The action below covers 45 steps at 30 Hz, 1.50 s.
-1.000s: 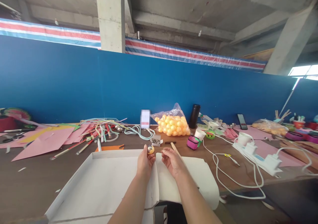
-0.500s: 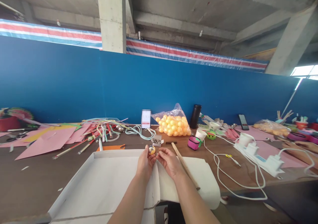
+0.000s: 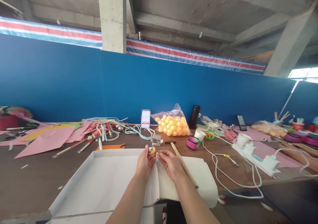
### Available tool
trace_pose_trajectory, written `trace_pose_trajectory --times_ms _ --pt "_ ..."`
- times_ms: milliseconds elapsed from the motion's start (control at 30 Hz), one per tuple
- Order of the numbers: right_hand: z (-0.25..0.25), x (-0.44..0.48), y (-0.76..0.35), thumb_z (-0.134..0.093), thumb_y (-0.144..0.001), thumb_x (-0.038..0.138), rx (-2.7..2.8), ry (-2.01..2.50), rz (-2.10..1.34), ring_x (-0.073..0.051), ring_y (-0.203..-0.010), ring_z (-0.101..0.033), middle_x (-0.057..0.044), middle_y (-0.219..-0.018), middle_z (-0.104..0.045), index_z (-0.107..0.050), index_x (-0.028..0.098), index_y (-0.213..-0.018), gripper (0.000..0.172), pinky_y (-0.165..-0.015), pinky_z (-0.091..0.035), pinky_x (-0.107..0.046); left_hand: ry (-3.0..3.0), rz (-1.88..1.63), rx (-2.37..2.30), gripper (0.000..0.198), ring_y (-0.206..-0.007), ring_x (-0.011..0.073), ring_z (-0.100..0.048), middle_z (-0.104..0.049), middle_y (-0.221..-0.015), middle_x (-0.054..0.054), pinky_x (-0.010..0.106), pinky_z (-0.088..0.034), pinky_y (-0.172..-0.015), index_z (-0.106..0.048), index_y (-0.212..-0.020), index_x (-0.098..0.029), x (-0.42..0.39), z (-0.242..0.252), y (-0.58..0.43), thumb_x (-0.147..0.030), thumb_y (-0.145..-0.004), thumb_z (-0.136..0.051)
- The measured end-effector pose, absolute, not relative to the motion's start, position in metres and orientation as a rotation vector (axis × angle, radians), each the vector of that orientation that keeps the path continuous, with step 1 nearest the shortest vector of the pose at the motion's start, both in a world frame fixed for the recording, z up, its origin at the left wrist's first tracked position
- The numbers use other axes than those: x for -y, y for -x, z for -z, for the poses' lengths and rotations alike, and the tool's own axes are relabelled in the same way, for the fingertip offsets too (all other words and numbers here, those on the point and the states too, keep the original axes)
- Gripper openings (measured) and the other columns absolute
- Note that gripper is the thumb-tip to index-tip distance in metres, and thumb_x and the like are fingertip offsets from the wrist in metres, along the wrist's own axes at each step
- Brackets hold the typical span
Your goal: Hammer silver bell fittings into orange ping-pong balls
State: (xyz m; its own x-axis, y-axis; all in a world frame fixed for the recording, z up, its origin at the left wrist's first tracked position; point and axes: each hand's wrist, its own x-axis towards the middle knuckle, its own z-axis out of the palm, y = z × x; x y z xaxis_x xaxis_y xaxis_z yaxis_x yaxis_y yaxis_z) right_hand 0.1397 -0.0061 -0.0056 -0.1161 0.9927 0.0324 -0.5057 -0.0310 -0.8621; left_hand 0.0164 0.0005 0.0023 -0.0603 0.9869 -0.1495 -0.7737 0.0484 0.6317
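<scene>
My left hand pinches a small orange ball with a shiny silver cap above the white cardboard sheet. My right hand is right beside it, fingers pinched on something tiny that I cannot make out, almost touching the ball. A wooden stick lies on the table just right of my right hand.
A clear bag of orange balls, a small box of metal bits, a black bottle, pink tape and paper cups stand behind. Pink paper and tubes clutter the left. White cables and a power strip lie right. Another person's arm rests far right.
My right hand has moved left, closing in on the ball held by my left hand. The wooden stick now shows fully beside it.
</scene>
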Motion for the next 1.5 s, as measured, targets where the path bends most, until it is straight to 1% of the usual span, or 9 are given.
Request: trace_pose_trajectory --times_ms 400,600,667,833,1000,1133,1267,1400,1500 --pt "0.0032 0.0074 -0.1406 -0.058 -0.090 0.026 0.889 0.736 -1.545 -0.016 -0.084 -0.065 -0.004 -0.103 -0.064 -0.060 0.015 -0.106 0.020 -0.072 -0.055 -0.034 -0.458 -1.499 -0.635 0.024 -0.052 0.0106 -0.062 -0.065 -0.066 0.006 0.020 -0.054 -0.050 -0.061 -0.080 -0.011 0.0015 -0.0033 -0.0170 -0.035 -0.080 -0.065" --pt "0.0022 0.0090 -0.1390 -0.057 -0.091 0.028 0.907 0.743 -1.543 -0.017 -0.088 -0.064 -0.006 -0.109 -0.063 -0.059 0.016 -0.111 0.024 -0.075 -0.055 -0.036 -0.469 -1.497 -0.631 0.025 -0.051 0.0107 -0.062 -0.065 -0.064 0.006 0.020 -0.054 -0.050 -0.061 -0.080 -0.010 0.0015 -0.0028 -0.0173 -0.035 -0.081 -0.064" --pt "0.0020 0.0090 -0.1391 -0.057 -0.091 0.027 0.916 0.746 -1.542 -0.017 -0.088 -0.064 -0.005 -0.108 -0.064 -0.059 0.015 -0.109 0.022 -0.075 -0.055 -0.036 -0.469 -1.494 -0.631 0.024 -0.052 0.0106 -0.062 -0.066 -0.065 0.007 0.020 -0.054 -0.050 -0.061 -0.080 -0.010 0.0015 -0.0028 -0.0172 -0.034 -0.081 -0.064" --pt "0.0025 0.0081 -0.1416 -0.058 -0.090 0.025 0.933 0.760 -1.547 -0.015 -0.081 -0.065 -0.003 -0.099 -0.065 -0.061 0.014 -0.102 0.017 -0.069 -0.056 -0.032 -0.467 -1.493 -0.636 0.025 -0.054 0.0116 -0.064 -0.067 -0.067 0.008 0.021 -0.054 -0.052 -0.061 -0.080 -0.010 0.0009 -0.0019 -0.0170 -0.036 -0.081 -0.063" --pt "0.0016 0.0098 -0.1423 -0.058 -0.090 0.024 0.956 0.776 -1.547 -0.012 -0.073 -0.064 -0.002 -0.092 -0.065 -0.061 0.013 -0.101 0.015 -0.064 -0.055 -0.028 -0.485 -1.498 -0.626 0.025 -0.053 0.0106 -0.063 -0.066 -0.067 0.006 0.020 -0.053 -0.051 -0.060 -0.080 -0.012 0.0004 -0.0006 -0.0174 -0.036 -0.079 -0.066" --pt "-0.0012 0.0122 -0.1398 -0.059 -0.090 0.022 1.000 0.771 -1.546 -0.011 -0.068 -0.063 0.000 -0.087 -0.065 -0.061 0.013 -0.096 0.012 -0.060 -0.054 -0.026 -0.518 -1.486 -0.614 0.027 -0.053 0.0115 -0.062 -0.064 -0.064 0.005 0.021 -0.053 -0.050 -0.059 -0.078 -0.012 0.0021 -0.0023 -0.0185 -0.038 -0.077 -0.068" --pt "-0.0026 0.0127 -0.1384 -0.059 -0.090 0.022 1.025 0.773 -1.524 -0.010 -0.067 -0.063 0.000 -0.086 -0.065 -0.061 0.013 -0.097 0.012 -0.058 -0.054 -0.025 -0.551 -1.473 -0.616 0.027 -0.053 0.0121 -0.062 -0.063 -0.063 0.004 0.022 -0.052 -0.049 -0.060 -0.078 -0.012 0.0038 -0.0044 -0.0195 -0.038 -0.075 -0.069" --pt "-0.0015 0.0109 -0.1386 -0.058 -0.090 0.024 1.050 0.806 -1.504 -0.010 -0.064 -0.062 0.000 -0.086 -0.064 -0.060 0.013 -0.099 0.014 -0.055 -0.053 -0.023 -0.587 -1.454 -0.629 0.028 -0.055 0.0115 -0.062 -0.066 -0.068 0.006 0.021 -0.053 -0.051 -0.061 -0.077 -0.012 0.0051 -0.0048 -0.0192 -0.038 -0.075 -0.069" --pt "0.0005 0.0083 -0.1390 -0.057 -0.091 0.026 1.066 0.838 -1.488 -0.011 -0.067 -0.062 -0.001 -0.090 -0.064 -0.060 0.014 -0.102 0.017 -0.058 -0.054 -0.025 -0.607 -1.440 -0.650 0.030 -0.055 0.0111 -0.062 -0.066 -0.069 0.007 0.020 -0.052 -0.050 -0.061 -0.077 -0.012 0.0058 -0.0046 -0.0189 -0.040 -0.074 -0.071"
